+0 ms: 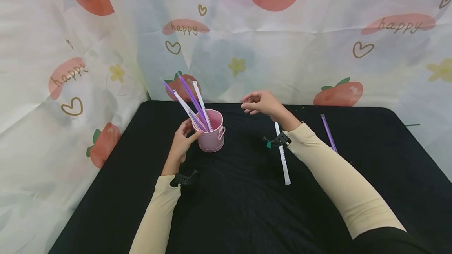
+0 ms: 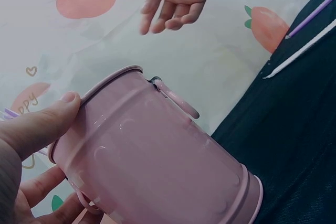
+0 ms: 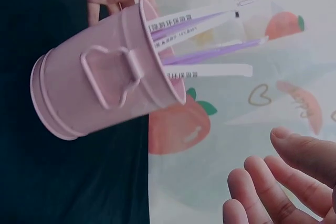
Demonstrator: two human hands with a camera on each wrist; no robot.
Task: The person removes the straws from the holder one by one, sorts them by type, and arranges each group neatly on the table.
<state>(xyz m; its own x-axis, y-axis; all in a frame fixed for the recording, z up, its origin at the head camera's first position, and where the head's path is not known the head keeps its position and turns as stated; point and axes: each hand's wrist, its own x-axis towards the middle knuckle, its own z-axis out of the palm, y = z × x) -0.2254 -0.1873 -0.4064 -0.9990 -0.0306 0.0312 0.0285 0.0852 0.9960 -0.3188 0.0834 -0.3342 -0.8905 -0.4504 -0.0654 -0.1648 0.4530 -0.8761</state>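
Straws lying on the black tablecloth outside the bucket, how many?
2: a white-wrapped straw right of the bucket, a purple straw farther right; the right arm overlaps both and could hide more.

2 cream sleeves, 2 black wristbands, apparently perforated.

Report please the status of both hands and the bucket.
Left hand holds bucket near rim. Right hand empty, raised. Bucket upright, straws inside. Nothing seen between right hand and bucket.

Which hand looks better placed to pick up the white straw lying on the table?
Probably the right hand: it looks empty and is nearer the white straw. The left hand is busy holding the pink bucket.
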